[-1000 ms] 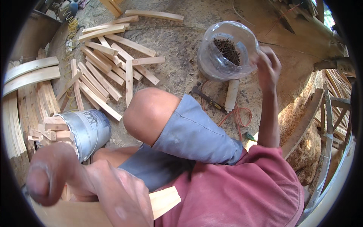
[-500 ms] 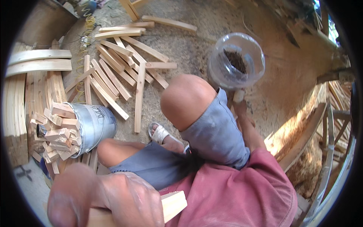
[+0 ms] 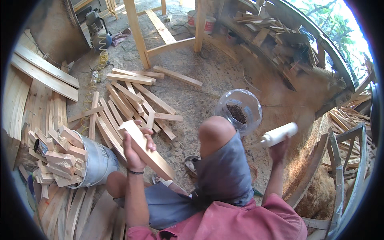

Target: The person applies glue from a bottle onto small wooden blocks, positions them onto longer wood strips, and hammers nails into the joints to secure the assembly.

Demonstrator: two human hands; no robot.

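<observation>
A person sits on a sawdust-strewn workshop floor, one knee raised, seen from above. Places here are given relative to that raised knee.

The work looks to be at an early stage: judging by what shows, the wooden piece is picked up and the bottle is in hand, but no glue or liquid is visible on the wood yet, and many slats remain untouched.

Left of the knee, a loose pile of wooden slats lies spread across the floor. Further left and lower stands a metal bucket, crammed with short wood offcuts that stick out over its rim.

Just above and right of the knee sits a clear plastic jar, open-topped, with a dark heap in its bottom, possibly nails or screws; too small to tell.

Left of the knee, the left hand is closed around a flat wooden piece, held tilted. Right of the knee, the right hand grips a white squeeze bottle, its nozzle pointing towards the knee.
</observation>
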